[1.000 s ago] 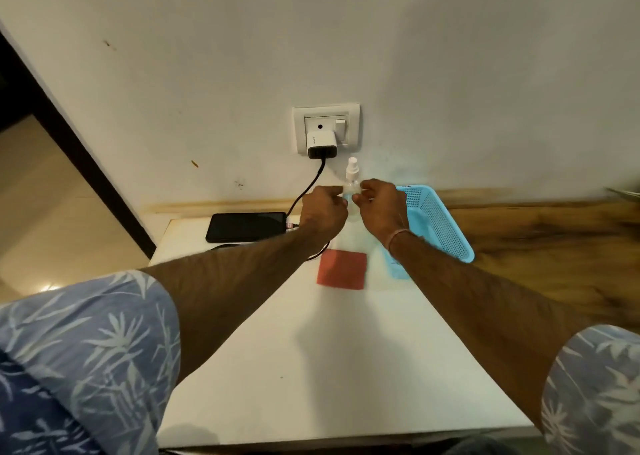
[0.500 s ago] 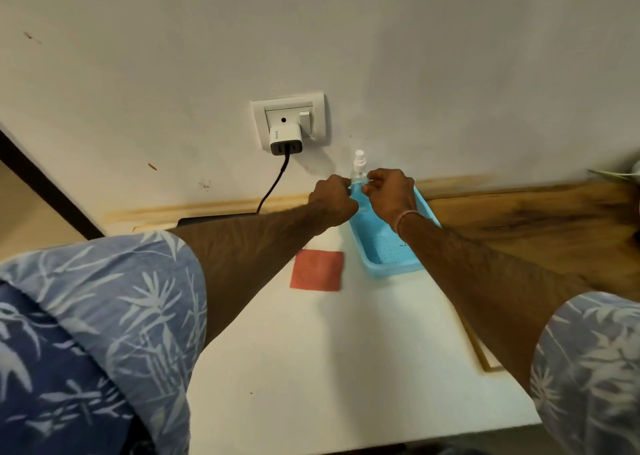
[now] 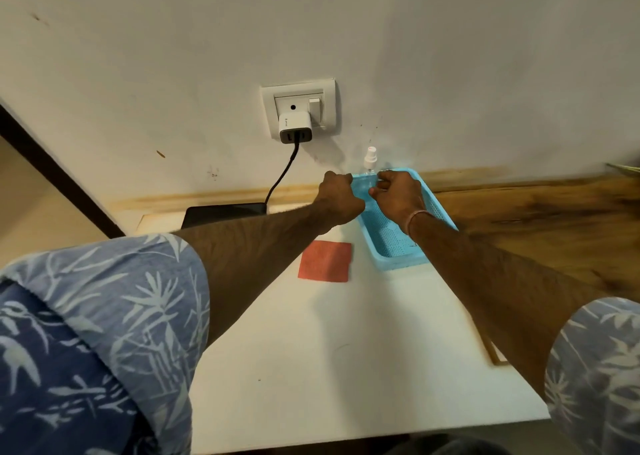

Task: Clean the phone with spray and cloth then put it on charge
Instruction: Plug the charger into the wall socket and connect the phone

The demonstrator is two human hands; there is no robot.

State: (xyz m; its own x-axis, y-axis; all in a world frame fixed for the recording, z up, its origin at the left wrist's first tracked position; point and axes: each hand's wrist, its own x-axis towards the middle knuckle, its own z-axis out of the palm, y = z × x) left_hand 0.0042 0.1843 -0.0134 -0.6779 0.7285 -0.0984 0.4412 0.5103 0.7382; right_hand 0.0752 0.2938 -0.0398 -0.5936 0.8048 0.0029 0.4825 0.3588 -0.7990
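The red cloth [image 3: 325, 261] lies flat and untouched at mid tabletop [image 3: 311, 368], so wiping looks not yet begun. Beyond it, over the far end of the blue basket [image 3: 398, 250], the left hand [image 3: 341, 196] is fisted and the right hand [image 3: 398, 195] half curled beside the spray bottle [image 3: 370, 159]; whether either grips it I cannot tell. The black phone [image 3: 221, 212] lies at the far left edge below the plugged-in charger [image 3: 295, 127]; cleaning and charging remain.
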